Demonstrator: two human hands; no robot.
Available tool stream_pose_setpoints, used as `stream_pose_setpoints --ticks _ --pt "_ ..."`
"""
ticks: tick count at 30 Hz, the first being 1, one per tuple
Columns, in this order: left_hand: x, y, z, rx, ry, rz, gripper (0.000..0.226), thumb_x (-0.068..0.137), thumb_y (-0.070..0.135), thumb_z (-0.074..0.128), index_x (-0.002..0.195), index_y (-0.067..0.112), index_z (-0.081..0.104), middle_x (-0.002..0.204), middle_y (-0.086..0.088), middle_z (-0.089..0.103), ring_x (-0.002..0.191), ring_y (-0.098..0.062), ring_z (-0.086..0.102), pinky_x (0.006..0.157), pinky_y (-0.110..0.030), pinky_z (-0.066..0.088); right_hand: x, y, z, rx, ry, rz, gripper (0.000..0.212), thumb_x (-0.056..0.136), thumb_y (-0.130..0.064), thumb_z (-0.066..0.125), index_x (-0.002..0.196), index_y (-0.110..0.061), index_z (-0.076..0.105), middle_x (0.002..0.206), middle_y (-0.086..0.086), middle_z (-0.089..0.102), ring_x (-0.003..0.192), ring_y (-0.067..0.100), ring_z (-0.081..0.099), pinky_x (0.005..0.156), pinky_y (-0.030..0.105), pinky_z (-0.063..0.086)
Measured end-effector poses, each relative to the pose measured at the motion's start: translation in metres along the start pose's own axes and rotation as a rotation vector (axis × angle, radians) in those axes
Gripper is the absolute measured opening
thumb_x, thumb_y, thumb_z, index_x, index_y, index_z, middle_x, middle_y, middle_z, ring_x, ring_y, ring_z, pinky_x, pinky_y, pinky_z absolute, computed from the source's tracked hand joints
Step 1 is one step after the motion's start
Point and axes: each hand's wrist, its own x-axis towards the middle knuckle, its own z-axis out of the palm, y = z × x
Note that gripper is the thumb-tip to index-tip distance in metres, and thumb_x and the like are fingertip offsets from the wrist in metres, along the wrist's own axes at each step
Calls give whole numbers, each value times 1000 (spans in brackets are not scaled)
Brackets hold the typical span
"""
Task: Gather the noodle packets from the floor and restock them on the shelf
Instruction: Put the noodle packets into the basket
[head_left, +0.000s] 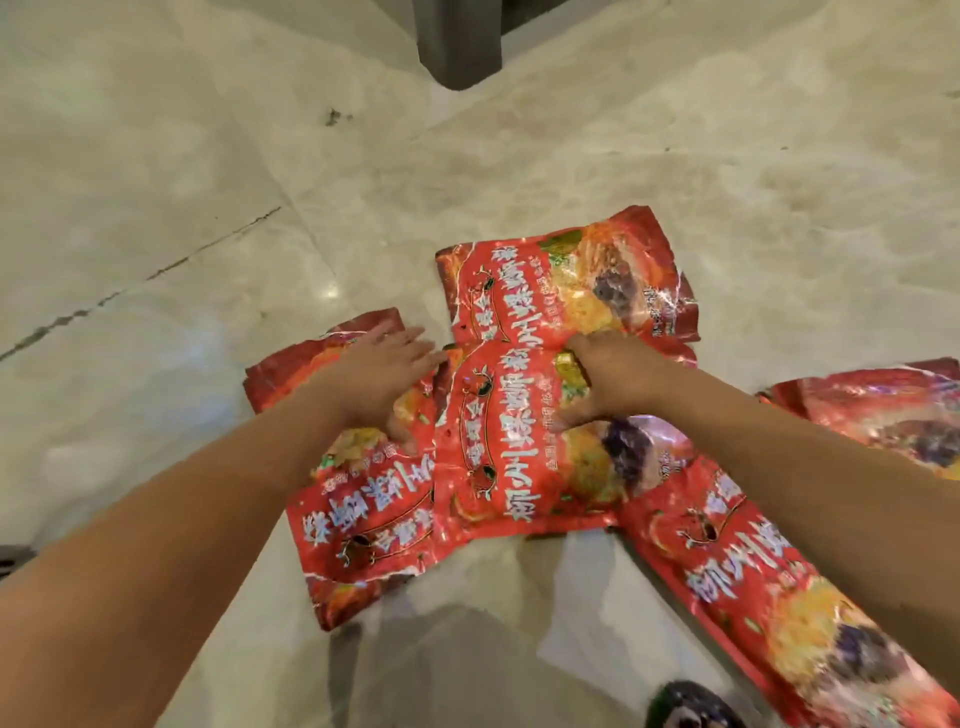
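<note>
- I'm resting my left hand (384, 374), fingers straight, on the left packet (363, 499). My right hand (613, 384), fingers spread, is pressing the middle packet (498, 457).
- Risk: the glossy, overlapping packets may start sliding apart while I'm scooping them up.

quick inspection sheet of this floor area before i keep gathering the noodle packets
surface: pale marble floor, dark joint line at left
job's things: at least five red noodle packets lying overlapped; shelf not in view
clutter: small dark speck
grippers: left hand flat, fingers straight, over left packet; right hand on middle packet, grip unclear
cables: nothing seen
surroundings: dark furniture leg at top, dark shoe at bottom
</note>
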Motion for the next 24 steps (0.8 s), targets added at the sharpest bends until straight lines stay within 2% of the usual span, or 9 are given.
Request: stream_pose_setpoints --ticks 4,7,12,16,19,22,24 --pt "9 -1 -2 73 1 24 133 56 90 58 157 13 16 159 -9 25 150 -28 16 121 -51 0 -1 3 -3 26 -15 -4 115 53 -75 77 141 -11 38 125 12 60 110 30 57 93 39 49" --pt "4 3 -6 140 7 1 128 56 91 55 152 13 26 151 -10 37 145 -30 27 122 -53 1 -1 -1 -3 -20 -6 10 113 53 -75 77 138 -11 41 125 10 61 109 29 58 91 38 50" --pt "-4 2 -2 176 58 -86 118 54 94 51 140 14 41 134 -7 52 129 -27 44 120 -50 7 -2 -3 -2 2 -4 58 111 53 -73 77 139 -12 42 127 9 62 111 29 60 91 35 49" --pt "-23 -7 15 98 -15 -266 113 54 97 46 131 14 53 125 -6 60 123 -27 50 116 -45 19 -13 1 -1 122 -35 150 105 44 -78 73 122 -11 54 106 4 67 94 24 62 82 37 54" --pt "-43 -15 32 -77 -137 -423 98 57 97 43 111 18 63 109 -2 68 106 -23 60 99 -39 35 -17 6 3 187 -21 213 107 32 -85 65 110 -13 58 93 1 66 85 19 61 77 35 54" --pt "-65 -20 56 -471 -172 -618 89 53 98 44 87 16 59 103 -6 68 93 -24 62 87 -35 46 -20 3 1 239 -35 284 78 50 -73 76 93 -12 56 77 0 59 69 14 55 61 29 45" --pt "-78 -19 70 -703 -127 -752 91 48 97 47 78 11 54 95 -10 66 86 -26 62 82 -36 51 -20 2 -2 384 -3 348 57 62 -56 83 70 -12 49 62 0 47 55 12 44 51 26 35"
